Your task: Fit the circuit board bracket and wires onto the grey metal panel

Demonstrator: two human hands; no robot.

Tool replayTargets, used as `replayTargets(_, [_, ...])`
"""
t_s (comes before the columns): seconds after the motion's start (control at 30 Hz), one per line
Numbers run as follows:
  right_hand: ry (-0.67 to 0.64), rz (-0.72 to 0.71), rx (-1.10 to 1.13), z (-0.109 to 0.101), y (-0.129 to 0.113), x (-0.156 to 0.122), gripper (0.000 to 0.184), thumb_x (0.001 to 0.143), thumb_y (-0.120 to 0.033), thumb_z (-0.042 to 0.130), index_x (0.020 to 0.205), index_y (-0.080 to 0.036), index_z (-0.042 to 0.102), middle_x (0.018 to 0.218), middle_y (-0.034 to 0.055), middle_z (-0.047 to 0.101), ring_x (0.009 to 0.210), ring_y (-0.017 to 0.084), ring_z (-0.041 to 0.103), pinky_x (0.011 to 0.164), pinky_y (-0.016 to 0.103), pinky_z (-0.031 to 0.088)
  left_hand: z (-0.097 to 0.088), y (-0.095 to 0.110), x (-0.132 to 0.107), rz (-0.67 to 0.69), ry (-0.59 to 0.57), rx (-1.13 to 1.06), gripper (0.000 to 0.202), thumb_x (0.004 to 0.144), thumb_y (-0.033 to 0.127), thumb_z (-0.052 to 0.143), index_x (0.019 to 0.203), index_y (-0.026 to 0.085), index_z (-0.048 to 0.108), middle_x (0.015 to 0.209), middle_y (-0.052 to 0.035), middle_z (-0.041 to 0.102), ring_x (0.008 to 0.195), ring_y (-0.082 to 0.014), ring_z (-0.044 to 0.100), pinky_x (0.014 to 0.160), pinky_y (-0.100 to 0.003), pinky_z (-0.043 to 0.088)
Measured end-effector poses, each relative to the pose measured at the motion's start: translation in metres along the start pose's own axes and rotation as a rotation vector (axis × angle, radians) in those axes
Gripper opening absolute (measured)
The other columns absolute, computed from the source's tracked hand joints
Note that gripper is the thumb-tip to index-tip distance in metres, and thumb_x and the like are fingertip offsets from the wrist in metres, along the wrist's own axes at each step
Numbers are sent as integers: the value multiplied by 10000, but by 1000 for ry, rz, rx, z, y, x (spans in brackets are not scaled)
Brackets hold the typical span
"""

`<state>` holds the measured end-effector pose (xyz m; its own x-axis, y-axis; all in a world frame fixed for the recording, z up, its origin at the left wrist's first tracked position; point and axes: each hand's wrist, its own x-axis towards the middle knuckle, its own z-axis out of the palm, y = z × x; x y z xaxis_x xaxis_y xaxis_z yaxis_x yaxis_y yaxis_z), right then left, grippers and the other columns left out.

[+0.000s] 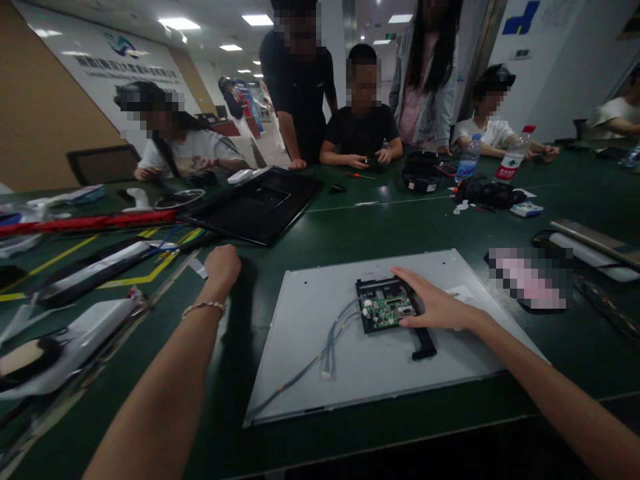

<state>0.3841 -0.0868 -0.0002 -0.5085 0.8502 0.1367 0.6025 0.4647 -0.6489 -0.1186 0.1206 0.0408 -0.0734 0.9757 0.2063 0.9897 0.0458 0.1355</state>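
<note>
A green circuit board in a black plastic bracket rests on a flat white-grey panel. My right hand grips the bracket's right side, with the thumb near and the fingers on the far edge. Grey cables run from the board's left side to the panel's near left corner, and a white connector lies loose midway. Left of the panel, my left hand is closed in a fist over the table. A small pale strip shows beside the fist; whether the fingers hold it is hidden.
A black monitor shell lies beyond my left hand. Tools and packaging crowd the left side. Two bottles and a black pouch stand farther back. A blurred pink item lies right of the panel. Several people surround the green table.
</note>
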Motion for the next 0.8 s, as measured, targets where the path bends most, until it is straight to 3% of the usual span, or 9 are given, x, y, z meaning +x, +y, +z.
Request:
replayTargets(0.13, [7,-10,16,-1,0,0,1005,773,-482,690,1561,-314,88,1621,73,171,1463,337,209,1183,546,226,-7,8,-3,-154,24,87,218,831,118,514,871,-52,645,781,-134,627,887,-237,575,807,-379,441])
replayTargets(0.23, [10,-18,30,-1,0,0,1016,770,-474,701,1563,-302,88,1618,84,179,1459,350,218,1179,564,228,-13,24,-11,-132,78,83,290,840,200,539,1000,4,682,888,-124,677,891,-207,578,832,-331,435])
replayTargets(0.33, [20,-25,38,0,1,-1,1009,776,-465,704,1564,-301,94,1620,84,177,1457,351,223,1180,565,231,-20,51,-29,-37,148,-74,302,820,251,576,1029,91,724,941,-90,714,860,-178,601,817,-279,440])
replayTargets(0.47, [24,-18,33,1,2,-2,1010,779,-477,709,1564,-313,94,1618,80,188,1452,355,238,1170,577,252,-31,103,-64,38,93,-506,264,753,251,633,944,122,761,803,-54,724,761,-164,631,728,-256,467])
replayTargets(0.6, [37,-30,34,1,3,-3,1003,782,-480,710,1563,-319,103,1612,90,204,1444,365,255,1157,600,262,-27,168,-101,102,-181,-947,244,697,260,680,884,120,753,762,-58,718,668,-150,629,653,-253,504])
replayTargets(0.7, [52,-44,38,1,3,-3,1003,776,-484,717,1563,-305,121,1607,99,214,1446,359,250,1166,587,247,-9,217,-121,186,-337,-1022,201,682,234,689,843,125,740,701,-48,701,632,-152,634,611,-253,517])
replayTargets(0.8, [59,-50,35,1,4,-3,997,776,-495,717,1559,-301,131,1600,103,231,1447,344,251,1168,574,247,11,255,-135,256,-297,-923,110,687,192,683,763,135,737,682,-47,705,660,-162,658,625,-242,512])
